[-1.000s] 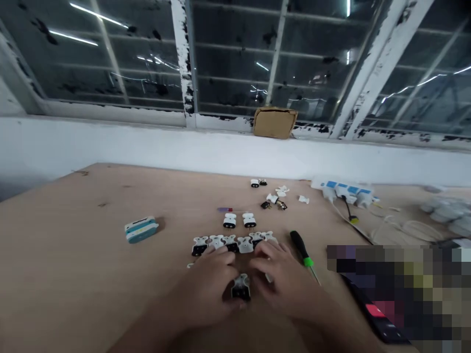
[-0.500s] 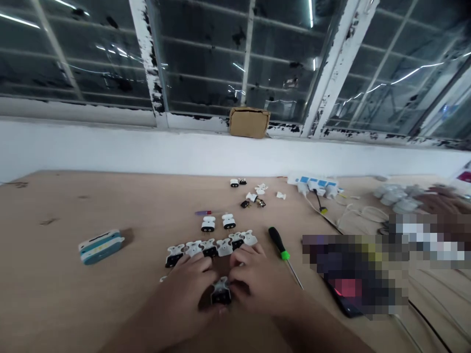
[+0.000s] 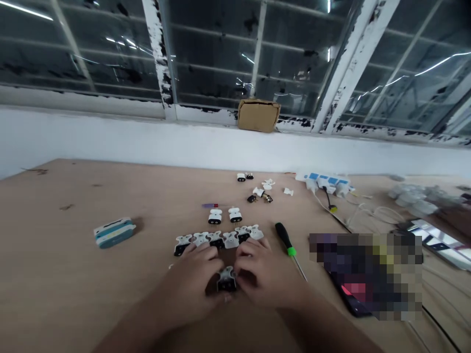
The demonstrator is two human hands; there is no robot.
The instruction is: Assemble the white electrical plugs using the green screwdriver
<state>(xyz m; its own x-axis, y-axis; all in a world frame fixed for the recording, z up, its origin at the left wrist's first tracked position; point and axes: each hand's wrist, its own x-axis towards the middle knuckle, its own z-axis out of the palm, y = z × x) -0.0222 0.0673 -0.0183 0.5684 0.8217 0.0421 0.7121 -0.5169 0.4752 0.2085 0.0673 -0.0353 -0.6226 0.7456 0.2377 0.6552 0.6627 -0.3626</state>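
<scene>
Between my two hands is a small white and black plastic part (image 3: 226,280), low in the middle of the view. My left hand (image 3: 196,274) has curled fingers and grips its left side, with the thumb near its lower edge. Fingers of my right hand (image 3: 259,272) are bent and pinch at its right side. Just beyond the hands lies a row of several similar white housings (image 3: 231,239), some with black pieces inside; my fingertips cover part of the row. Two white plugs with black faces (image 3: 215,216) stand behind it.
A green and black screwdriver (image 3: 285,239) lies to the right, near a blurred-out dark device (image 3: 353,289). Farther back are a power strip (image 3: 326,181) with cables and loose plug pieces (image 3: 258,191). A blue and white box (image 3: 115,233) is at left, a cardboard box (image 3: 258,115) on the sill.
The whole view has shifted, so things appear slightly farther right and higher. Both hands keep nearly the same hold on the small part.
</scene>
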